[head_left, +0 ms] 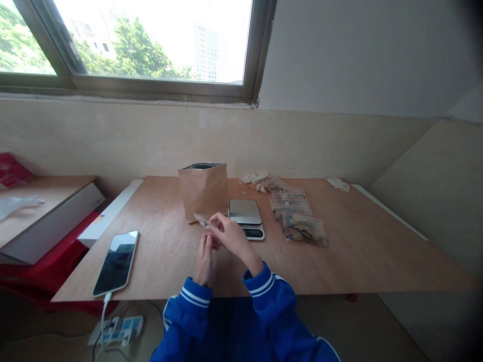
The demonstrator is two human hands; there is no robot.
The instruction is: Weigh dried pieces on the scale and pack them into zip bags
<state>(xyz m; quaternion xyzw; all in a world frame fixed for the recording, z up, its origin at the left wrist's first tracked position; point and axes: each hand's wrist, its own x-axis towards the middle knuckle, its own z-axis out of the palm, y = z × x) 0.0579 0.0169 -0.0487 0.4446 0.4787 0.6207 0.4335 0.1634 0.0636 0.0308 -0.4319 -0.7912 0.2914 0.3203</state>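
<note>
As I watch through the head camera, the right hand pinches a small clear packet in front of the brown paper bag; the left hand curls close below, and whether it grips anything I cannot tell. Right of that bag sits a scale, with filled plastic bags farther right.

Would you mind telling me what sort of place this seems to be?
Probably a simple indoor workspace, perhaps for packing: a flat scale and an open brown paper bag stand on a wooden table, with filled clear bags to the scale's right.
</note>
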